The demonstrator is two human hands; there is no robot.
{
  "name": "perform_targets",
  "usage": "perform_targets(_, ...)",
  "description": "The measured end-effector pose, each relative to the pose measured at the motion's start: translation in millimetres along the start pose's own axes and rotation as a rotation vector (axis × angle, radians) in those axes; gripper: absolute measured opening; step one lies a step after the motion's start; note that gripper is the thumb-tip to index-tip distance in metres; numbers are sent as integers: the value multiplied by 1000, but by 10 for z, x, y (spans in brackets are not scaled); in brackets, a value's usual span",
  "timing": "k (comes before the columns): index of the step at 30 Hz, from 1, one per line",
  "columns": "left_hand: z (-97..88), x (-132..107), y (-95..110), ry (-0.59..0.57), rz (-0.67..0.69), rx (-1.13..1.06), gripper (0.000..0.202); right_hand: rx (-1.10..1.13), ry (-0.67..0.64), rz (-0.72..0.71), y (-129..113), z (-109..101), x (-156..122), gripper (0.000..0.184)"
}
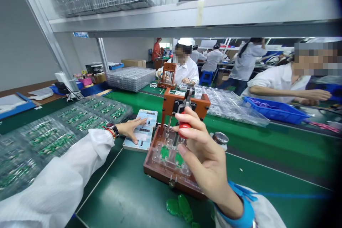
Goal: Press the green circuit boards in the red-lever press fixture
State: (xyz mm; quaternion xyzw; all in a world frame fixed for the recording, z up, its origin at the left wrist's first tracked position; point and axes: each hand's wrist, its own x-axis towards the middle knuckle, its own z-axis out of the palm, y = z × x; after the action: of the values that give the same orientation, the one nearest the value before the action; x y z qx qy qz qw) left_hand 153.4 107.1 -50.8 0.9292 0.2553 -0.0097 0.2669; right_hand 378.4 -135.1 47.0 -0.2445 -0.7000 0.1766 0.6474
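My right hand point(208, 153) has its fingers curled round the red knob point(184, 130) of a toggle clamp lever on a test fixture point(167, 104). The fixture has an orange top frame, metal posts and a brown wooden base. Under the clamp, small green circuit boards point(165, 152) sit in a clear holder. To the left, my left hand point(128, 129) rests with spread fingers on a pale blue meter box point(148, 118) with small displays. The hand covers part of the box's face.
Clear trays of green circuit boards point(88, 121) line the left side. Green glossy pieces point(179, 207) lie before the fixture, a round metal-lidded jar point(220, 138) behind its right. Beyond are stacked trays point(130, 77), a blue bin point(278, 111) and co-workers. A shelf beam point(160, 21) crosses overhead.
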Motion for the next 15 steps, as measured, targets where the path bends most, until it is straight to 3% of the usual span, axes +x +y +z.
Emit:
perform_targets(11, 51, 31, 38, 0, -24, 7, 128, -37, 20, 3, -1, 17, -11, 44)
perform_targets(15, 38, -170, 8, 132, -68, 30, 124, -56, 0, -6, -1, -21, -6, 44)
